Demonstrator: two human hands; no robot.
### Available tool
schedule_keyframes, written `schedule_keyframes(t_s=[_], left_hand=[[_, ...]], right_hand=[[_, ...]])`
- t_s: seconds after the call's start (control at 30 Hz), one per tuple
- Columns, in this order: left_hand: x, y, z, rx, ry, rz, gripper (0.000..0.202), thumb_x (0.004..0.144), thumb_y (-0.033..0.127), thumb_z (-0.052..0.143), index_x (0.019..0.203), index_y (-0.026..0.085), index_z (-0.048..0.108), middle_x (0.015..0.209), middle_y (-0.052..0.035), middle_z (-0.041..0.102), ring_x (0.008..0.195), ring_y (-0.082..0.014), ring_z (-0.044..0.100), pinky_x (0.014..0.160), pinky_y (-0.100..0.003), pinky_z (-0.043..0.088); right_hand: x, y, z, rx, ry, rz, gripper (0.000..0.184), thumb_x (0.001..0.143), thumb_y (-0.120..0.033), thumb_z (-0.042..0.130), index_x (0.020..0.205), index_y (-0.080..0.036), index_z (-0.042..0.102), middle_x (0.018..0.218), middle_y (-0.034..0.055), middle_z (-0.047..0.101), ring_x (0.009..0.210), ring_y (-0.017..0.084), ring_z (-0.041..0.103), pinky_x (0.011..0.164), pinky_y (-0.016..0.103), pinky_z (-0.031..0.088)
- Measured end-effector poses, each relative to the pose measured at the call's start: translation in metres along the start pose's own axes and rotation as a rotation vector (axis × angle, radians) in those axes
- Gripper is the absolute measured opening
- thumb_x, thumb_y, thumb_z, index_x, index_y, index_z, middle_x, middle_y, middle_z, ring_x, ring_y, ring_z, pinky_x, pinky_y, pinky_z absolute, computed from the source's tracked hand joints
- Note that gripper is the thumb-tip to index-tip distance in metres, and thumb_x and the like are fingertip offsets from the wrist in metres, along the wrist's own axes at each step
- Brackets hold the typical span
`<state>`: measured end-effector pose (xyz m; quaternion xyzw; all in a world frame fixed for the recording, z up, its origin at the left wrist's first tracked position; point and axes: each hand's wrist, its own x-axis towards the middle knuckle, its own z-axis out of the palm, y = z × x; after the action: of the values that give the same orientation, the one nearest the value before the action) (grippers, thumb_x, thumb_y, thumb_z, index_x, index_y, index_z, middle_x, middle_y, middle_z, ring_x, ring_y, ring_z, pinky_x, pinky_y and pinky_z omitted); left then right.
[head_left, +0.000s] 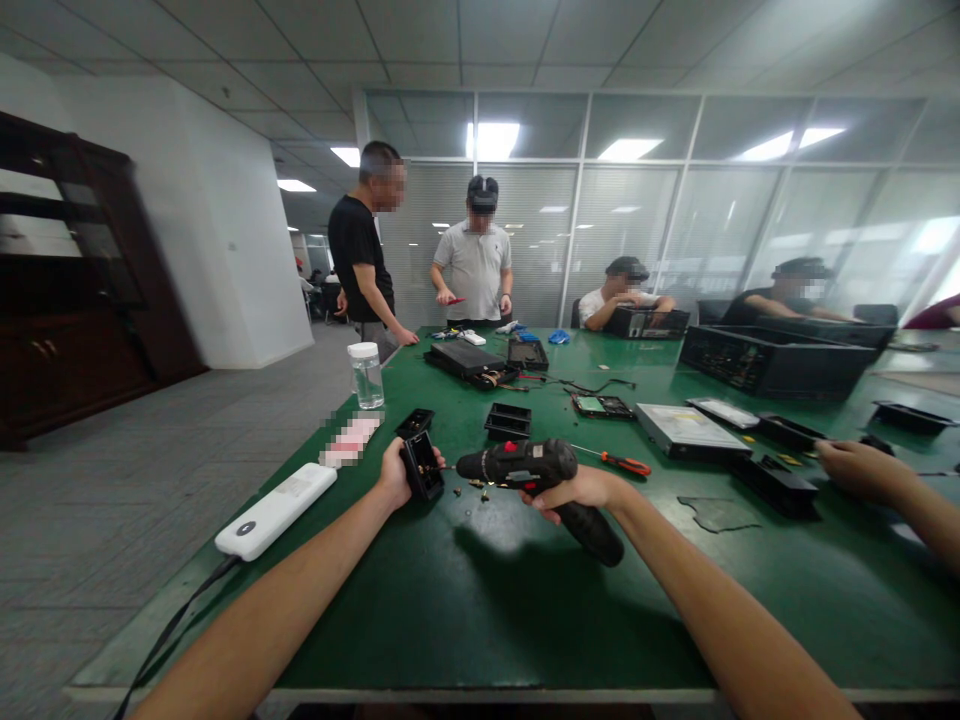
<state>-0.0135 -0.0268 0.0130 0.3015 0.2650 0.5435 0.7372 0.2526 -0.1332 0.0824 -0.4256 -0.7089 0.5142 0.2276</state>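
My left hand (pixel 395 474) grips a small black plastic box (pixel 424 468) by its left side, tilted up with its open face to the right. Wrapped round the handle of a black cordless drill (pixel 517 462) with red buttons is my right hand (pixel 574 492). The drill points left, and its bit reaches the box's open side; whether it touches a screw there, I cannot tell. Several small brass-coloured screws (pixel 485 496) lie on the green table (pixel 360 610) below the drill. Just beyond are another black box (pixel 416 422) and a black two-compartment tray (pixel 508 421).
A white power bank (pixel 277 510) with a cable and a clear jar (pixel 366 376) stand at left. Rightward lie an orange-handled screwdriver (pixel 626 463), a silver drive (pixel 690 432) and a black part (pixel 776 485). A co-worker's hand (pixel 862 468) is at far right; other people are beyond.
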Motion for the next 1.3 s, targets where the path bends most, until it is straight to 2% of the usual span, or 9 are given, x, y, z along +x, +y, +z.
schedule_keyframes(t_s=[0.1, 0.17, 0.3, 0.4, 0.83, 1.03, 1.3], left_hand=[[0.000, 0.000, 0.000, 0.004, 0.003, 0.009, 0.039, 0.069, 0.037, 0.031, 0.074, 0.006, 0.055, 0.064, -0.0131, 0.058, 0.063, -0.0233, 0.056, 0.061, -0.039, 0.043], [0.001, -0.001, -0.001, 0.015, -0.018, 0.019, 0.039, 0.068, 0.038, 0.032, 0.073, 0.006, 0.055, 0.065, -0.0132, 0.058, 0.063, -0.0232, 0.056, 0.062, -0.040, 0.042], [0.005, -0.002, -0.006, 0.028, -0.055, 0.027, 0.040, 0.067, 0.039, 0.033, 0.072, 0.006, 0.055, 0.067, -0.0136, 0.058, 0.064, -0.0238, 0.056, 0.065, -0.041, 0.041], [0.005, -0.002, -0.006, 0.029, -0.041, 0.021, 0.040, 0.068, 0.039, 0.032, 0.072, 0.006, 0.055, 0.066, -0.0134, 0.058, 0.063, -0.0234, 0.056, 0.064, -0.040, 0.041], [0.003, -0.001, -0.004, 0.013, -0.021, 0.018, 0.040, 0.069, 0.039, 0.031, 0.073, 0.007, 0.055, 0.065, -0.0125, 0.058, 0.062, -0.0229, 0.056, 0.063, -0.039, 0.042], [0.005, -0.001, -0.006, 0.043, -0.061, 0.033, 0.041, 0.068, 0.040, 0.032, 0.073, 0.007, 0.055, 0.066, -0.0130, 0.058, 0.063, -0.0240, 0.056, 0.065, -0.041, 0.041], [0.002, -0.001, -0.001, 0.010, 0.000, 0.006, 0.040, 0.069, 0.039, 0.031, 0.073, 0.007, 0.055, 0.064, -0.0128, 0.057, 0.061, -0.0231, 0.056, 0.060, -0.039, 0.042]], right_hand=[[0.003, 0.004, -0.004, 0.081, -0.212, -0.049, 0.016, 0.064, -0.021, 0.052, 0.079, -0.015, 0.051, 0.064, 0.0008, 0.048, 0.053, 0.007, 0.046, 0.054, 0.022, 0.038], [0.006, 0.009, -0.006, 0.106, -0.259, -0.068, 0.018, 0.064, -0.021, 0.052, 0.081, -0.014, 0.049, 0.062, -0.0002, 0.046, 0.052, 0.006, 0.044, 0.053, 0.021, 0.038], [0.010, 0.015, -0.009, 0.100, -0.275, -0.076, 0.021, 0.065, -0.022, 0.052, 0.084, -0.013, 0.048, 0.067, 0.0009, 0.046, 0.054, 0.006, 0.044, 0.053, 0.021, 0.037], [0.011, 0.016, -0.009, 0.103, -0.293, -0.084, 0.026, 0.064, -0.022, 0.054, 0.085, -0.010, 0.047, 0.068, 0.0009, 0.045, 0.054, 0.007, 0.044, 0.053, 0.022, 0.038], [0.004, 0.005, -0.005, 0.128, -0.254, -0.045, 0.018, 0.064, -0.021, 0.052, 0.080, -0.015, 0.049, 0.064, 0.0004, 0.046, 0.052, 0.007, 0.044, 0.052, 0.022, 0.037], [0.002, 0.002, -0.003, 0.150, -0.247, -0.032, 0.017, 0.064, -0.020, 0.051, 0.080, -0.016, 0.050, 0.066, 0.0007, 0.047, 0.053, 0.006, 0.044, 0.054, 0.022, 0.037], [0.000, 0.001, -0.002, 0.160, -0.222, -0.034, 0.017, 0.064, -0.019, 0.051, 0.081, -0.016, 0.051, 0.067, 0.0023, 0.048, 0.053, 0.006, 0.044, 0.053, 0.021, 0.037]])
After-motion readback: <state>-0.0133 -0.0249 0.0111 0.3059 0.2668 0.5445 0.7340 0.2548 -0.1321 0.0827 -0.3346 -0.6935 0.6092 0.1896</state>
